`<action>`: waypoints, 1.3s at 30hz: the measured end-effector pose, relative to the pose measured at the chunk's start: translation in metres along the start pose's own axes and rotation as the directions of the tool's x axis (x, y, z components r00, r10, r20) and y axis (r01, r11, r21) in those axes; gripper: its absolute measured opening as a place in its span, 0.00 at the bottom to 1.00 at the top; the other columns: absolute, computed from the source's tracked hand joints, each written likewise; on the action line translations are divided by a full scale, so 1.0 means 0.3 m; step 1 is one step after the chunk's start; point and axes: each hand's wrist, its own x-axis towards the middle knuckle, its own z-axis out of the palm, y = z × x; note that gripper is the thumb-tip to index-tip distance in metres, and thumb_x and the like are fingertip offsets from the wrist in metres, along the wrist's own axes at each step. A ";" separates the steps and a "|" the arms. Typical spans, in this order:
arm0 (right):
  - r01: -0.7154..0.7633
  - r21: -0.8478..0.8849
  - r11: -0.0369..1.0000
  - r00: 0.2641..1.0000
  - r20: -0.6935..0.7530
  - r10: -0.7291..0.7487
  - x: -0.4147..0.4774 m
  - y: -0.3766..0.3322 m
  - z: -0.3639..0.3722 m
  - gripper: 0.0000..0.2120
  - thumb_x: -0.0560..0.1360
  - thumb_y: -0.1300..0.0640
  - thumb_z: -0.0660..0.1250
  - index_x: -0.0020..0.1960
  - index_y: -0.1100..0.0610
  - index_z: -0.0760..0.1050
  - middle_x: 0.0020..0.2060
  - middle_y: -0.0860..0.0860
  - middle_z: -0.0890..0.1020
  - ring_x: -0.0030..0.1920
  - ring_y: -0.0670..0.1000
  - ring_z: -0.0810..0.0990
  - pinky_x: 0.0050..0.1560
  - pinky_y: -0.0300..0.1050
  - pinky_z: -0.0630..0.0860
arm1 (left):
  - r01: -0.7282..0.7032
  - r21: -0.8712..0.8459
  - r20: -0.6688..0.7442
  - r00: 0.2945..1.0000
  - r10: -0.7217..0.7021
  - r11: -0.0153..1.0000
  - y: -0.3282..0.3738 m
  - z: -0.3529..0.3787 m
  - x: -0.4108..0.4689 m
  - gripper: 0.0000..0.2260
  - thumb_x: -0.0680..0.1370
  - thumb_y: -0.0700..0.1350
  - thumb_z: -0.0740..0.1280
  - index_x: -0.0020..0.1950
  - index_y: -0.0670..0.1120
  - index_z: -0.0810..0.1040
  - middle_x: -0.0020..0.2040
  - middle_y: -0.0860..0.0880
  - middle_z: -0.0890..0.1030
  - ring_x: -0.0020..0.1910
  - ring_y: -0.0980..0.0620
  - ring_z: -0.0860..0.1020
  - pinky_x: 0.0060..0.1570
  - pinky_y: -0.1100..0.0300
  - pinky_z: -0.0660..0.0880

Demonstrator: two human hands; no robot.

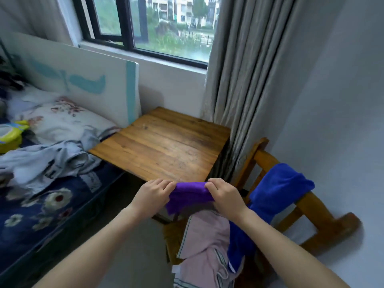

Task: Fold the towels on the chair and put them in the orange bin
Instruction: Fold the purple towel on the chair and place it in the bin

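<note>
The fingers (167,185) of the left hand (152,192) are curling in tight and pinching one end of a purple towel (189,194), and the right hand (223,193) is pinching the other end the same way, so the towel is hanging bunched up between them, just in front of the near edge of the wooden table (162,146). Below the hands a pink towel (205,235) is lying on the wooden chair (318,206), and a blue towel (278,188) is hanging over its back. A messy bed (41,204) is sitting on the left, and a grey curtain (239,80) is hanging behind the table
</note>
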 end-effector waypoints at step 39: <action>0.763 0.278 0.583 0.644 -0.252 -0.723 0.820 -1.496 0.162 0.19 0.56 0.63 0.75 0.45 0.59 0.72 0.36 0.54 0.79 0.34 0.54 0.79 0.25 0.42 0.73 | 0.696 0.438 -0.194 0.691 -0.696 0.569 -0.258 -0.933 -1.425 0.28 0.50 0.38 0.80 0.47 0.43 0.76 0.36 0.48 0.82 0.29 0.50 0.79 0.25 0.65 0.74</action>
